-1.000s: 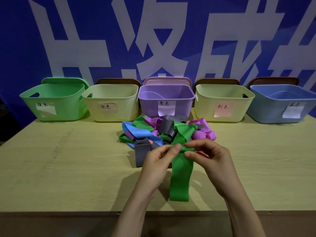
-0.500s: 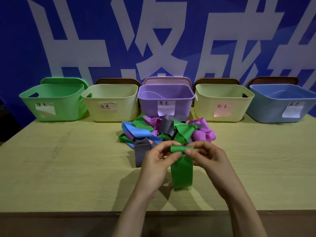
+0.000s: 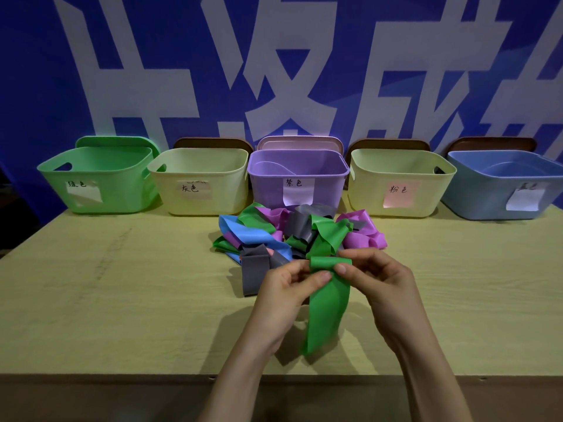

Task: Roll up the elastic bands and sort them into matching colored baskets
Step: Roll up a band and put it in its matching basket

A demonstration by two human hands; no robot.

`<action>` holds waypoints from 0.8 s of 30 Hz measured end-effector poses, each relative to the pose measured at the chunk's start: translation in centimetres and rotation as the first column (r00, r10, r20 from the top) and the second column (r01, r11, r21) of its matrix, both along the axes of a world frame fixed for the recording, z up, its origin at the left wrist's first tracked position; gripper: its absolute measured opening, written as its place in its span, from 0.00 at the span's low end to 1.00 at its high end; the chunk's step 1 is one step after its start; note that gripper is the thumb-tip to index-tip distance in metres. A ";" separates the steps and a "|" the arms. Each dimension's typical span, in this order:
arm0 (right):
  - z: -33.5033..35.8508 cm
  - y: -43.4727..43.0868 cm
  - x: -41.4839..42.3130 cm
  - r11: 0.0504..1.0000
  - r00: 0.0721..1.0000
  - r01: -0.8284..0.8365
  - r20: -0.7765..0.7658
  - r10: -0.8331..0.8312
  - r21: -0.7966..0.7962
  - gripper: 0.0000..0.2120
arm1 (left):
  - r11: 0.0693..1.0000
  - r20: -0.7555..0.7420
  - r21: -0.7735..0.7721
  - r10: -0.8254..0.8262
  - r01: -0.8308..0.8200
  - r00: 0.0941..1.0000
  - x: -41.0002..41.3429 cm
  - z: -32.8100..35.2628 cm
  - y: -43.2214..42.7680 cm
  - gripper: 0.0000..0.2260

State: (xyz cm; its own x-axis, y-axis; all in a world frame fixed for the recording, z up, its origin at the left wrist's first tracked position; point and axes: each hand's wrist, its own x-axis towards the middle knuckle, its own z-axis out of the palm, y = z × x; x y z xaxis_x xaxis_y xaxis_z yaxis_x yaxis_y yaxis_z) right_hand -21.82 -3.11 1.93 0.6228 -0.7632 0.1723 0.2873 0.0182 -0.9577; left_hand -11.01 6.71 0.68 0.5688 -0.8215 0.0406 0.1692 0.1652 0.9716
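One head-worn camera looks forward and slightly down over the table (image 3: 122, 300). The left hand (image 3: 283, 293) and right hand (image 3: 384, 287) sit close at lower centre. Farther off, baskets (image 3: 198, 153) cross mid-frame, and a banner (image 3: 45, 71) fills the top.

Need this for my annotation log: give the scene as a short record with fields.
Held: green band, top end partly rolled, the rest hanging loose
Left: left hand pinches the roll's left side
Right: right hand pinches the roll's right side
Unsorted: pile of bands, mixed colours, on the table behind the hands
Baskets: five in a row at the back; green basket far left
Stage: rolling under way, band not yet in a basket
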 end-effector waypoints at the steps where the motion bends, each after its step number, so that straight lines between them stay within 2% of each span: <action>1: 0.1 0.0 -0.1 1.000 1.000 -0.003 -0.003 0.003 -0.008 0.12 | 1.000 0.000 -0.001 -0.006 0.006 1.000 0.0 0.0 0.1 0.11; 13: 0.2 0.0 -0.2 0.996 0.999 -0.020 -0.051 0.015 -0.086 0.12 | 1.000 -0.018 -0.017 -0.002 0.001 1.000 -0.1 0.4 0.2 0.17; 18: -0.1 0.1 -0.1 0.993 0.991 -0.067 -0.126 0.055 -0.100 0.22 | 0.996 -0.076 -0.080 0.025 -0.032 0.997 0.0 0.4 0.0 0.12; 24: -0.5 0.3 0.1 0.990 0.979 -0.124 -0.170 0.111 -0.067 0.19 | 0.993 -0.066 -0.101 0.061 -0.068 0.996 0.1 -0.1 -0.3 0.07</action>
